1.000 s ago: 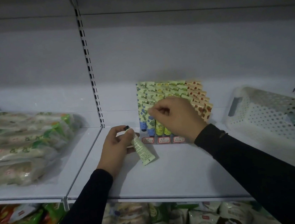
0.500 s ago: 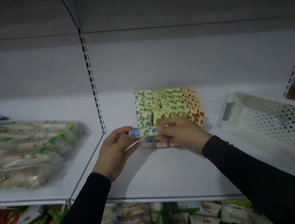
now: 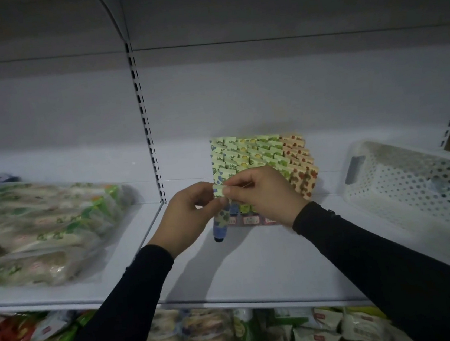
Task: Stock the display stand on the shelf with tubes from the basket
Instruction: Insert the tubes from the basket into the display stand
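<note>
1. Both hands meet on one blue-capped tube (image 3: pixel 219 219) in front of the display stand (image 3: pixel 296 161): the left hand (image 3: pixel 187 217) and the right hand (image 3: pixel 260 194) each pinch its flat crimped end, and the tube hangs cap-down just above the shelf (image 3: pixel 258 265), at the stand's left front corner.
2. Most of the stocking looks done: the stand's tiers are packed with rows of tubes, blue-flowered at the left, yellow and green in the middle, red-patterned at the right. I judge this tube to be among the last, bound for the left-hand column.
3. What remains is to seat this tube, then fetch whatever is left.
4. Off to the right stands the white perforated basket (image 3: pixel 406 176), well apart from the stand; only a small dark shape shows through its wall, and I cannot tell whether any tubes remain inside.
5. Clear-wrapped food packs (image 3: pixel 41 229) lie piled on the neighbouring shelf section at the left, and more packaged goods (image 3: pixel 239 338) fill the shelf below.
</note>
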A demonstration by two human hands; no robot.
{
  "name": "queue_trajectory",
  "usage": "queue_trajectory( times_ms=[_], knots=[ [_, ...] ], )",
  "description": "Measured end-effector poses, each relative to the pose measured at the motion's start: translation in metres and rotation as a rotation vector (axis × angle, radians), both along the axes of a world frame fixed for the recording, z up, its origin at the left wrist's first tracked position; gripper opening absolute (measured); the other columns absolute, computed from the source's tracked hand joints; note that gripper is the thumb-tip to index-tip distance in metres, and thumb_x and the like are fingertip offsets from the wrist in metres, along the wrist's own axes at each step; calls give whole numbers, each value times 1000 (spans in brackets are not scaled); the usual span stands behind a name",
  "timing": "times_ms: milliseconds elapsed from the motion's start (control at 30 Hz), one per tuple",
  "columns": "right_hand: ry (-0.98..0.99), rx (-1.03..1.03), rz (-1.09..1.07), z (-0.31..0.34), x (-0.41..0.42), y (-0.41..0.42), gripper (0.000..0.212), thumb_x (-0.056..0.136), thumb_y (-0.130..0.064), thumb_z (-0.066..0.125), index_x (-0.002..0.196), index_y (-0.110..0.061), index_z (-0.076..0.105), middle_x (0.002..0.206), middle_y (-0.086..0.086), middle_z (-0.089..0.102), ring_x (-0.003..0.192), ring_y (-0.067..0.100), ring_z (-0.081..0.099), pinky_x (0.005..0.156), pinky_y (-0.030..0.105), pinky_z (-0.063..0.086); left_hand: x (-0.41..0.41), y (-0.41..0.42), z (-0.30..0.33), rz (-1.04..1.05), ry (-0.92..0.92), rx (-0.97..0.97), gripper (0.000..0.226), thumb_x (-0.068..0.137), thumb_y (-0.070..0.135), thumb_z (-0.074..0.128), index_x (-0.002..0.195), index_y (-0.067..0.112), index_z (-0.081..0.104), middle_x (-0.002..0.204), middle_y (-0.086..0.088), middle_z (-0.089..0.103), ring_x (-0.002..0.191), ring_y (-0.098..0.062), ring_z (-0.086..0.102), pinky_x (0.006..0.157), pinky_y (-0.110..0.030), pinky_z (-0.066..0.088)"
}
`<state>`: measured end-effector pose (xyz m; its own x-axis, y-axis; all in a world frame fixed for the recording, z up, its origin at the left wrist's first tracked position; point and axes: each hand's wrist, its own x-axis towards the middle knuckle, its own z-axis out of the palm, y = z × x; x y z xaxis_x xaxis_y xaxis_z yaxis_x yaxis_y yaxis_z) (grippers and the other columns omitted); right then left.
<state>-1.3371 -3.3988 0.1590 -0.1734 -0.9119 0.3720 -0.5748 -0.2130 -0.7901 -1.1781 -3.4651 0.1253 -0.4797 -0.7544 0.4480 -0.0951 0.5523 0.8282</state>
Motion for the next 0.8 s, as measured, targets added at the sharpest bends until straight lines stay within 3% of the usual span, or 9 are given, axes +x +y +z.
queue_trajectory(
  times_ms=[100,233,367,467,600,800],
  knots=[
    [38,-16,-6,-1,-3,-1,15,91,-26,66,98,-17,75,83,-10,71,77,5,66,80,31,57,2,-7,0,-34,0,55,14,91,7,67,91,21,67,74,-1,71,68,-5,62,62,-17,48],
    [422,-146,-176,1,-21,-6,25,96,-36,54,106,-21,71,97,-5,64,84,7,57,79,24,49,7,-25,2,-1,68,147,8,93,9,65,89,16,65,77,2,74,72,-11,65,68,-33,54],
    [649,-168,-245,8,-40,-21,40,97,-44,49,121,-17,65,117,0,57,101,9,50,84,20,35,8,-46,11,79,146,182,12,95,11,62,86,14,68,77,1,72,74,-14,65,72,-35,57],
    [717,-147,-255,15,-45,-33,52,95,-55,44,128,-18,60,126,1,54,115,16,50,89,22,34,2,-60,15,94,156,189,14,95,12,62,84,15,69,78,-3,71,74,-16,64,72,-35,59],
    [816,33,-262,15,-46,-48,72,92,-68,30,144,-19,40,150,9,36,138,26,32,111,38,31,-10,-70,14,92,177,214,14,95,11,62,82,14,67,71,4,70,68,-12,63,72,-34,59],
    [840,100,-296,9,-45,-51,73,92,-68,27,147,-21,35,157,11,25,145,28,21,117,43,22,-21,-72,13,50,178,232,11,96,13,61,86,13,67,77,0,69,72,-16,63,75,-36,59]
  ],
)
